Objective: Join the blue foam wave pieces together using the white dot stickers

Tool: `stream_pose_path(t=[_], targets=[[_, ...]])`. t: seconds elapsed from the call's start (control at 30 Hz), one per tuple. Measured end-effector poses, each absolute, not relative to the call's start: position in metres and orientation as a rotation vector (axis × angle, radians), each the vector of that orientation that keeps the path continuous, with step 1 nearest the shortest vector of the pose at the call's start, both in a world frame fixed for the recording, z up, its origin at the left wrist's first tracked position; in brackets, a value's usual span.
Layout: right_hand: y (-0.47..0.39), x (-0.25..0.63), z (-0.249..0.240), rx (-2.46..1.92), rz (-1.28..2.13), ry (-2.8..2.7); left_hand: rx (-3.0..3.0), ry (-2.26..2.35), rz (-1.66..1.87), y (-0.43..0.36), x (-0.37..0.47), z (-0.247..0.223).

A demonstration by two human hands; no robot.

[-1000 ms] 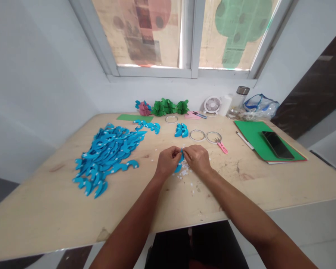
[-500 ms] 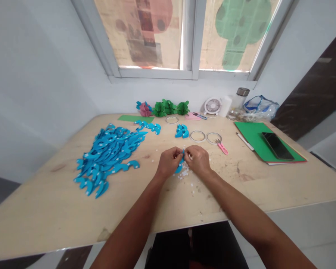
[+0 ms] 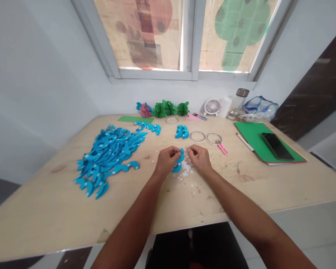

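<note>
My left hand (image 3: 167,161) pinches a curved blue paper cutout (image 3: 181,156) between thumb and fingers; the cutout hangs just above the table. To its right, my right hand (image 3: 199,159) is closed in a pinch, apart from the cutout, and whatever its fingertips hold is too small to make out. Small white paper scraps (image 3: 186,171) lie scattered on the table between and below both hands. Left of my hands spreads a big heap of blue paper cutouts (image 3: 112,149) bearing small white squares. A small stack of blue cutouts (image 3: 182,131) lies beyond my hands.
Tape rolls (image 3: 197,136) and pink-handled snips (image 3: 222,148) lie ahead to the right. A phone (image 3: 278,145) rests on green sheets (image 3: 249,136). Along the wall stand green paper figures (image 3: 168,107), a small fan (image 3: 212,107) and a glass bottle (image 3: 239,102).
My right hand has drawn away from the blue cutout to the right, opening a gap between the hands. My left hand still holds the cutout and has shifted slightly left.
</note>
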State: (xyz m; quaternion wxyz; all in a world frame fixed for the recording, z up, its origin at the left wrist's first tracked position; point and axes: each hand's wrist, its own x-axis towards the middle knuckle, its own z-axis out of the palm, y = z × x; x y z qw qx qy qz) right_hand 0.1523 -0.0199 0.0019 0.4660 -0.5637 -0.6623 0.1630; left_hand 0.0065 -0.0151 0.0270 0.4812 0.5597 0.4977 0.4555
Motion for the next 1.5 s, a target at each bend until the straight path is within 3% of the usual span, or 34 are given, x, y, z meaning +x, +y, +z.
stream_pose_path(t=[0.33,0.7,1.5], targets=[[-0.018,0.149,0.0,-1.253,0.54,-1.558,1.221,1.13,1.127,-0.014,0.005,0.026],[-0.017,0.146,-0.003,-1.145,0.994,-1.422,1.19,1.051,1.184,-0.012,0.006,0.023],[-0.014,0.146,-0.009,-1.138,1.053,-1.402,1.221,1.084,1.171,-0.009,0.003,0.021]])
